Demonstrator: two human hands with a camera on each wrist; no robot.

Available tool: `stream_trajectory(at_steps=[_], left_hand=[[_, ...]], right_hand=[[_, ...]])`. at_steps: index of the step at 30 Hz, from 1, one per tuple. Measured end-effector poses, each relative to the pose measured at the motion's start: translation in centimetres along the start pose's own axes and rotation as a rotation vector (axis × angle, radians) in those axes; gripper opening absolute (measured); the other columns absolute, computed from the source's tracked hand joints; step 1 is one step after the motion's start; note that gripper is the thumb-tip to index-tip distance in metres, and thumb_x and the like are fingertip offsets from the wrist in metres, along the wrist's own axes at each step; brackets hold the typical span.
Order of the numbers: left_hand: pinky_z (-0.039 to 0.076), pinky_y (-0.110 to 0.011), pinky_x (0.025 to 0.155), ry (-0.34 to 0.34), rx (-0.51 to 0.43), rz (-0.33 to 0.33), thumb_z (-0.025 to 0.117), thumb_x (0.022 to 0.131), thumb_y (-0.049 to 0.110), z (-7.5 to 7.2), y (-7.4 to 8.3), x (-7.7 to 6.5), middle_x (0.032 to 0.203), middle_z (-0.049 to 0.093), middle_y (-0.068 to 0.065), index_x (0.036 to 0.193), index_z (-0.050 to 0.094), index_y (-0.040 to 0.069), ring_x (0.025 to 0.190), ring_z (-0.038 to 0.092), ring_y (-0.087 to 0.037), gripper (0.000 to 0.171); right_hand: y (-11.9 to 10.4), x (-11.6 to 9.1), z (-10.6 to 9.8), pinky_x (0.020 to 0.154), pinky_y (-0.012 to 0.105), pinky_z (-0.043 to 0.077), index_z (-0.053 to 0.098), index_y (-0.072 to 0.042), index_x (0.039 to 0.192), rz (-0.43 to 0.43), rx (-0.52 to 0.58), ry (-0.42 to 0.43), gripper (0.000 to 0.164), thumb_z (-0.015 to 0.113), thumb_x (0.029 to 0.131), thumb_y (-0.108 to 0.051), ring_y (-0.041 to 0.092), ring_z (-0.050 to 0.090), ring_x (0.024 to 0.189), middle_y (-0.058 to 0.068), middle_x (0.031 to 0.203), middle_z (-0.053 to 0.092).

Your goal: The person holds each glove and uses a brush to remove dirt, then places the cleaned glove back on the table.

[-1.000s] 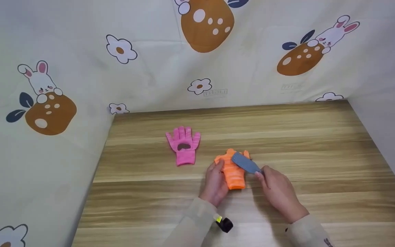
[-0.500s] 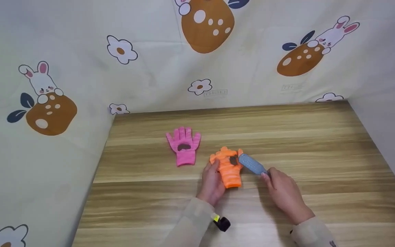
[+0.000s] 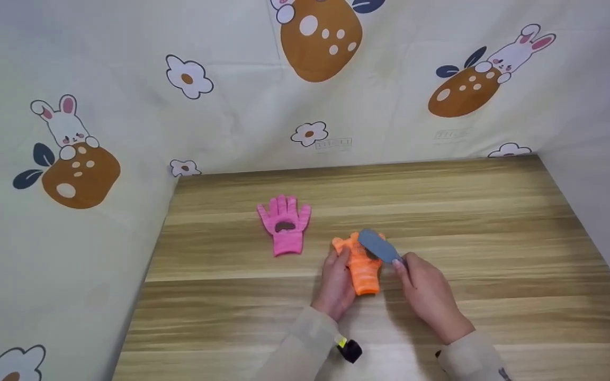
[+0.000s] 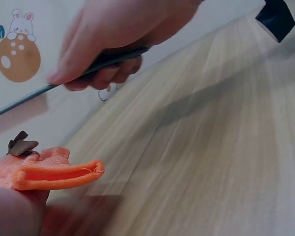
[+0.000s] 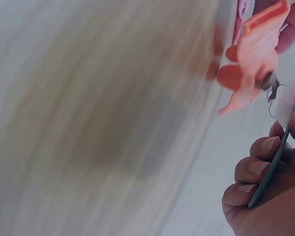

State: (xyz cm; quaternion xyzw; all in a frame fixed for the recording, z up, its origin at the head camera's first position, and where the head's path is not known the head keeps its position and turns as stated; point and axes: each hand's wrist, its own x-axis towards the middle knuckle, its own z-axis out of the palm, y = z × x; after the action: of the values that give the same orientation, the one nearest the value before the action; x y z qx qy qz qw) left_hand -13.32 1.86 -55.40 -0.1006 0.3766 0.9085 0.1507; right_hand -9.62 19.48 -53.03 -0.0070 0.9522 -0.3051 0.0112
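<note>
My left hand [image 3: 337, 286] grips an orange striped knit glove [image 3: 365, 275] from its left side, thumb on top, with the cuff toward me. On the glove sits a dark brown lump [image 4: 22, 146], raised above the knit in the left wrist view. My right hand [image 3: 431, 291] holds a flat grey-blue brush [image 3: 377, 245] by its handle, fingers curled round it. Pale bristles [image 5: 286, 102] face the glove in the right wrist view. The brush head overlaps the glove's finger end in the head view; the left wrist view shows a gap between them.
A pink knit glove [image 3: 288, 243] with a dark brown patch [image 3: 285, 226] lies flat on the wooden table [image 3: 220, 296], left of the hands. Behind the table hangs a cream cloth [image 3: 241, 116] printed with rabbits and flowers. A black device [image 3: 351, 350] is worn at the left wrist.
The brush swung off to the right, turned to show its bristles and uncovered the brown lump, then came back over the orange glove. The left hand shifted slightly left, then right again.
</note>
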Motion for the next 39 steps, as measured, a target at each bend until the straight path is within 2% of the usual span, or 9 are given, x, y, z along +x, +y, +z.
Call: stream_trajectory(at_steps=[2, 8, 15, 20, 27, 30, 39], left_hand=[[0.047, -0.044, 0.112, -0.004, 0.004, -0.018, 0.033, 0.112, 0.022, 0.1, -0.1, -0.1, 0.155, 0.045, -0.019, 0.160, 0.017, 0.006, 0.138, 0.051, -0.030, 0.054], [0.051, -0.044, 0.107, 0.023, 0.015, -0.050, 0.034, 0.111, 0.024, 0.0, 0.4, -0.1, 0.147, 0.055, -0.018, 0.151, 0.034, 0.002, 0.131, 0.058, -0.030, 0.046], [0.052, -0.046, 0.106, 0.041, -0.022, -0.052, 0.035, 0.111, 0.022, -0.1, 1.1, 0.1, 0.145, 0.056, -0.019, 0.151, 0.034, 0.000, 0.127, 0.061, -0.029, 0.046], [0.052, -0.043, 0.105, 0.020, -0.023, -0.042, 0.034, 0.111, 0.021, -0.3, 1.2, 0.2, 0.141, 0.058, -0.019, 0.150, 0.035, -0.004, 0.123, 0.063, -0.025, 0.046], [0.051, -0.047, 0.107, 0.015, -0.044, -0.055, 0.034, 0.111, 0.022, -0.5, 1.4, 0.1, 0.145, 0.054, -0.022, 0.151, 0.033, -0.001, 0.127, 0.061, -0.030, 0.046], [0.051, -0.047, 0.107, 0.033, -0.053, -0.054, 0.034, 0.111, 0.021, -0.6, 1.5, 0.1, 0.145, 0.053, -0.023, 0.151, 0.033, -0.001, 0.127, 0.061, -0.029, 0.046], [0.056, -0.041, 0.099, 0.112, 0.002, 0.019, 0.036, 0.110, 0.019, -0.9, 1.4, 0.6, 0.134, 0.061, -0.020, 0.147, 0.038, -0.005, 0.113, 0.066, -0.023, 0.044]], right_hand=[[-0.3, 0.0, 0.2, 0.062, 0.029, 0.036, 0.057, -0.009, 0.099, -0.006, -0.002, -0.008, 0.026, 0.051, 0.106, -0.034, 0.017, 0.045, 0.067, 0.002, 0.074, 0.048], [-0.1, 0.0, 0.5, 0.061, 0.029, 0.035, 0.057, -0.010, 0.098, 0.000, -0.030, -0.042, 0.024, 0.053, 0.106, -0.033, 0.017, 0.044, 0.066, 0.001, 0.073, 0.046], [0.6, 0.0, 0.3, 0.060, 0.028, 0.034, 0.056, -0.011, 0.097, 0.003, -0.044, -0.045, 0.025, 0.052, 0.106, -0.034, 0.016, 0.043, 0.065, 0.001, 0.073, 0.046], [1.0, 0.0, 0.2, 0.059, 0.029, 0.034, 0.057, -0.012, 0.096, 0.017, -0.045, -0.057, 0.026, 0.052, 0.106, -0.035, 0.017, 0.043, 0.065, 0.001, 0.073, 0.047], [1.5, 0.0, 0.0, 0.059, 0.029, 0.034, 0.057, -0.011, 0.097, 0.039, -0.035, -0.072, 0.032, 0.048, 0.106, -0.041, 0.016, 0.044, 0.066, 0.002, 0.074, 0.047], [1.7, -0.1, -0.1, 0.059, 0.029, 0.034, 0.056, -0.011, 0.097, 0.027, -0.049, -0.059, 0.033, 0.048, 0.106, -0.041, 0.016, 0.044, 0.066, 0.002, 0.074, 0.047], [2.6, -0.4, -0.1, 0.058, 0.031, 0.036, 0.057, -0.007, 0.092, -0.031, -0.076, 0.033, 0.029, 0.051, 0.106, -0.031, 0.016, 0.043, 0.064, 0.001, 0.070, 0.046]])
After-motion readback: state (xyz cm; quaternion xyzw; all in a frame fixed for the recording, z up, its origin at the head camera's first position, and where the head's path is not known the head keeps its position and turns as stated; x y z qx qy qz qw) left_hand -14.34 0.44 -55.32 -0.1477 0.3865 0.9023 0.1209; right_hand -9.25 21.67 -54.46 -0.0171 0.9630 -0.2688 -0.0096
